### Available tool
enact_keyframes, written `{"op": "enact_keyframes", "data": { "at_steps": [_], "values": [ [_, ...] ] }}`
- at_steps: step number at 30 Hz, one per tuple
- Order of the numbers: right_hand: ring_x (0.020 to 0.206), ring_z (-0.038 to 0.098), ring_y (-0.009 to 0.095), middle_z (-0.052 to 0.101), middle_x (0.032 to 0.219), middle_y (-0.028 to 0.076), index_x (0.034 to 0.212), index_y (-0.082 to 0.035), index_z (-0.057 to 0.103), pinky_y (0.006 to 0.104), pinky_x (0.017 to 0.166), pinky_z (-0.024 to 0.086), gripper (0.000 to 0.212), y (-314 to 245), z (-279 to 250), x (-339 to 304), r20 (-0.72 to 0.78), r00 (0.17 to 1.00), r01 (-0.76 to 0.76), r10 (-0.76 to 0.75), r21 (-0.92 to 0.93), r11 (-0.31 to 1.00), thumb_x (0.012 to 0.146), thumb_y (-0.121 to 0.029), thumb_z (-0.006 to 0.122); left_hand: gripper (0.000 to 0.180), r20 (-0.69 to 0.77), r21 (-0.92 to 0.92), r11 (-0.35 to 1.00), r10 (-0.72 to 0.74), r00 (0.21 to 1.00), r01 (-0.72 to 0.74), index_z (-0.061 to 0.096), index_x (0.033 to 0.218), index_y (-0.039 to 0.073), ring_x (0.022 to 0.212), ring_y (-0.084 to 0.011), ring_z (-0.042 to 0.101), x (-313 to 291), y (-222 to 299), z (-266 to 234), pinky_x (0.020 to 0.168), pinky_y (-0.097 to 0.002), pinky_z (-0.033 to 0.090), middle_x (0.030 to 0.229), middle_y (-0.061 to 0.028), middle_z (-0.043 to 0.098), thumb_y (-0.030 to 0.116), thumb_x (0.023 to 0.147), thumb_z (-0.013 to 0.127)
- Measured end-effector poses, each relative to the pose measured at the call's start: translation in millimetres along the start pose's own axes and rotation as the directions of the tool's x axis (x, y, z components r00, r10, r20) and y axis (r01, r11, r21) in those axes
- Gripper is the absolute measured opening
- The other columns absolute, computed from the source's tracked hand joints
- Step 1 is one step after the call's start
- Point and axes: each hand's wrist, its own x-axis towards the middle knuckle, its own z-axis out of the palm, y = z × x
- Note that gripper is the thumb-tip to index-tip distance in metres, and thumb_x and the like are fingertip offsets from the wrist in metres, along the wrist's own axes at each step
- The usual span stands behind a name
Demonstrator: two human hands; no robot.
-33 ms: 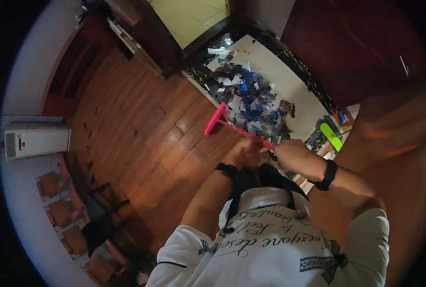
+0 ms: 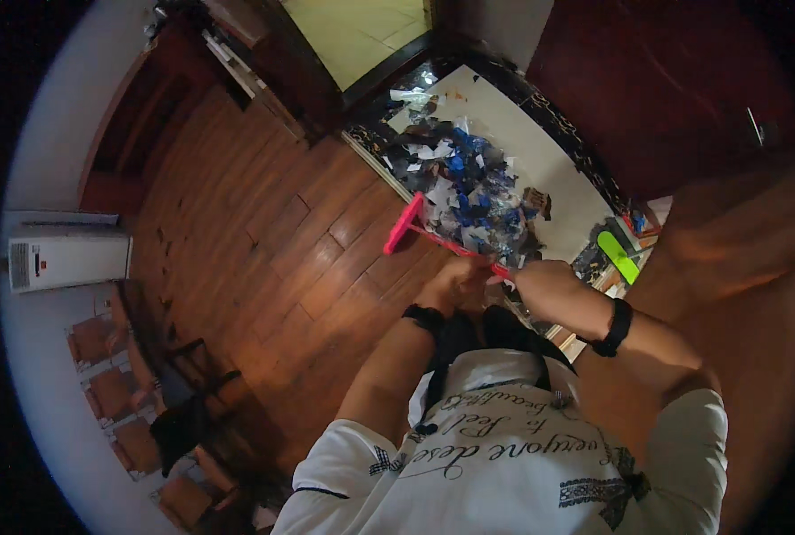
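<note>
A red handle [image 2: 446, 242] with a flat, elongated pink head [image 2: 404, 223], like a broom seen from above, is held in front of my body. My left hand [image 2: 464, 278] is closed around the handle. Close beside it on the right, my right hand [image 2: 533, 275] is also closed on the handle, its fingers mostly hidden. The pink head lies at the left edge of a spread heap of torn scraps [image 2: 477, 192] in blue, white, grey and clear pieces. The heap covers part of a pale floor panel [image 2: 540, 134] with a dark patterned border.
A bright green flat object [image 2: 617, 257] lies right of the heap by small coloured items. Brown wooden flooring [image 2: 281, 241] stretches left, with dark bits scattered on it. A white appliance [image 2: 72, 260], brown chairs [image 2: 112, 392] and a dark red door [image 2: 647, 89] stand around.
</note>
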Motion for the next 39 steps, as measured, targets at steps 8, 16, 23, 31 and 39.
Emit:
{"op": "enact_keyframes", "data": {
  "at_steps": [8,16,23,31,39],
  "values": [
    [0.069,0.062,0.034,0.062,0.073,0.016,0.106,-0.006,0.058,0.0447,0.06,0.048,0.029,-5.8,-21.1,-13.9,-0.065,0.998,-0.001,0.001,-0.002,1.0,0.078,-0.012,0.051,0.018,-0.095,0.363,0.932,0.061,0.994,-0.022,0.054,0.104,-0.002,0.093,-0.0236,0.06,-21.5,8.8,33.1,0.083,-0.0334,0.051,0.1,-0.0115,0.06,0.007,0.089,0.052],
    [0.071,0.062,0.035,0.062,0.076,0.018,0.122,-0.012,0.051,0.0451,0.06,0.048,0.045,-9.4,31.4,32.9,-0.04,0.999,0.017,-0.01,0.163,0.986,0.078,-0.009,0.051,0.017,-0.343,0.009,0.996,-0.078,0.936,0.087,0.053,0.103,-0.004,0.092,-0.0278,0.058,-22.2,12.0,-16.0,0.076,-0.0332,0.054,0.101,-0.0174,0.058,0.009,0.091,0.049],
    [0.075,0.061,0.037,0.062,0.079,0.019,0.125,-0.019,0.05,0.0473,0.066,0.047,0.047,8.5,34.0,15.8,0.015,1.0,-0.01,0.008,0.183,0.983,0.079,-0.008,0.047,0.025,-0.293,-0.011,0.987,-0.159,0.943,0.163,0.053,0.101,-0.006,0.083,-0.0221,0.06,14.8,-29.7,-46.2,0.07,-0.0291,0.055,0.098,-0.0149,0.058,0.016,0.096,0.042],
    [0.076,0.061,0.035,0.062,0.079,0.018,0.121,-0.023,0.055,0.0448,0.066,0.047,0.045,47.6,-10.9,-40.2,0.001,0.993,-0.119,0.119,0.037,0.992,0.08,-0.007,0.047,0.017,-0.061,0.007,0.98,-0.197,0.979,0.198,0.054,0.096,-0.007,0.083,-0.023,0.062,59.4,-43.0,39.3,0.076,-0.0324,0.056,0.095,-0.0148,0.059,0.008,0.091,0.047],
    [0.07,0.059,0.035,0.06,0.074,0.016,0.115,-0.022,0.061,0.0439,0.062,0.046,0.042,50.1,-48.1,-82.8,-0.084,0.987,-0.139,0.138,0.0,0.99,0.075,-0.009,0.058,0.019,0.034,-0.163,0.973,-0.159,0.987,0.162,0.051,0.101,-0.01,0.098,-0.0297,0.058,64.3,-62.7,86.6,0.092,-0.0411,0.048,0.104,-0.0192,0.057,0.004,0.087,0.051]
  ]
}}
